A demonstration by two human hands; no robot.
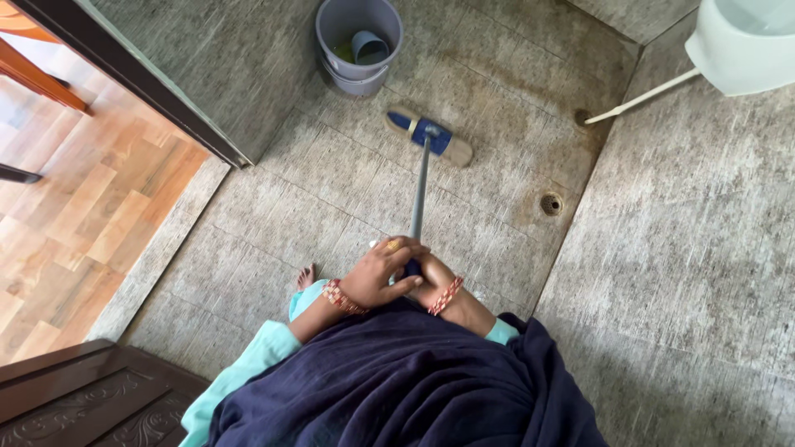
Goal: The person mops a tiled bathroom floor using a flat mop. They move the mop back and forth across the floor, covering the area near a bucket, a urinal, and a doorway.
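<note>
Both hands grip the top of the mop handle [420,186]: the left hand [381,273] is closed over the end, and the right hand [432,277] is closed just under it. Further away, the blue mop head [431,136] rests flat on the grey tiled floor [331,190]. Beyond it stands a grey bucket [358,41].
</note>
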